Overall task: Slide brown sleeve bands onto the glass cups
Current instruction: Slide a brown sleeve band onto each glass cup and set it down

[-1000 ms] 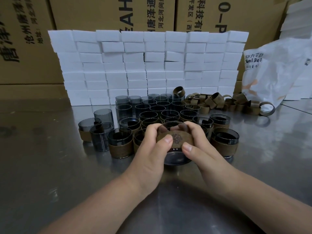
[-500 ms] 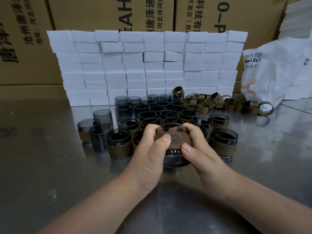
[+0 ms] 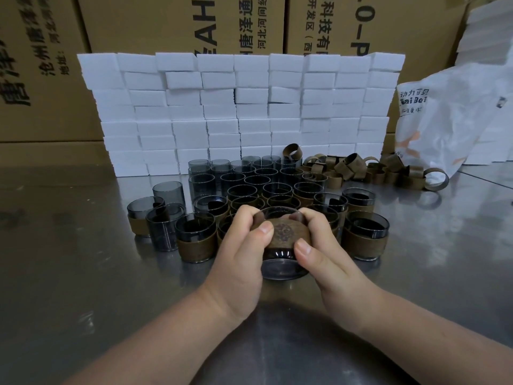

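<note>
I'm gripping one glass cup [image 3: 281,263] in both hands, left hand [image 3: 238,254] curling round it from 9 o'clock, right hand [image 3: 330,257] from 3, thumbs pressing on its brown sleeve band [image 3: 288,234]. The cup is lying tilted, long axis running 6 to 12, bare base toward me, so I'm judging the band, sitting between my hands on the far half, needs drawing toward 6, neither hand nearer. Bare cups [image 3: 249,173] are waiting at 12, loose bands [image 3: 361,168] at 1.

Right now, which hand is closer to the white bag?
Right. The right hand grips the cup on the side facing the white bag; the left hand grips the other side, farther away.
</note>
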Demonstrator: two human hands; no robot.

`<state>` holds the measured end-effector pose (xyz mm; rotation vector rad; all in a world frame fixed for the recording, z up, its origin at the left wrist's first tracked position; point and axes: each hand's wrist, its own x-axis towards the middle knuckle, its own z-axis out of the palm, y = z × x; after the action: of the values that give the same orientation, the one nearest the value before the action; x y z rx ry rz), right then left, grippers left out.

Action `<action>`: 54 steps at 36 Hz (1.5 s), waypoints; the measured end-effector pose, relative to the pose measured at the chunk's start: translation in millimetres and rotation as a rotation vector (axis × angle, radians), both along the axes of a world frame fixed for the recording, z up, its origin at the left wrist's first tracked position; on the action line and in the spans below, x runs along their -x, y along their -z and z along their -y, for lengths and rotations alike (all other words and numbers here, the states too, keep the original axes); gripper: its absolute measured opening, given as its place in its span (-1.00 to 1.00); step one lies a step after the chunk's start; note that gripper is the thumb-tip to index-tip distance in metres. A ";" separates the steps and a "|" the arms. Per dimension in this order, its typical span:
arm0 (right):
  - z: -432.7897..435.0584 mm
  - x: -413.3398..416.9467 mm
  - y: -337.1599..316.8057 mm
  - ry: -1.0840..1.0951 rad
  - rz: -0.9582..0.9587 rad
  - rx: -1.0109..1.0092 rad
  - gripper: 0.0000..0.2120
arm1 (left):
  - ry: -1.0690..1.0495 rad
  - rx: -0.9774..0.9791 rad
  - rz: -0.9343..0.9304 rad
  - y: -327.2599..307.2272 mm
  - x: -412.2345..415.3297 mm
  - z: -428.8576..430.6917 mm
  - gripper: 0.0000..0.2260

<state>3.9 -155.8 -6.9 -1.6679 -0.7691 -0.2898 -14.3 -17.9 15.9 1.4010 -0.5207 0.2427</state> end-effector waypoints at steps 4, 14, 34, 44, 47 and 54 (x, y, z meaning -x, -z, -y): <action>-0.6 0.9 -0.8 -0.010 -0.011 -0.010 -0.56 | 0.011 0.020 0.014 0.2 0.5 0.8 -0.66; -1.0 0.9 -0.8 -0.003 0.000 -0.011 -0.66 | -0.003 0.031 0.040 0.0 -0.3 1.6 -0.67; -0.5 -0.4 -1.3 -0.002 -0.003 0.042 -0.64 | -0.005 0.027 0.061 3.3 -3.9 0.4 -0.69; 0.0 11.4 -16.8 0.014 0.059 0.035 -0.59 | -0.250 -0.219 0.234 6.0 -7.7 -5.5 -0.71; 0.1 13.5 -20.0 0.046 0.021 0.040 -0.58 | -0.322 -0.342 0.247 5.6 -10.7 -8.0 -0.70; 0.1 14.9 -22.9 0.155 0.094 0.104 -0.56 | -0.296 -0.443 0.273 9.9 -9.7 -6.7 -0.75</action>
<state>-11.1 -155.9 16.0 -1.8268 -0.7360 -0.4454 -4.5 -11.2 6.0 1.8929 -0.6143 0.5909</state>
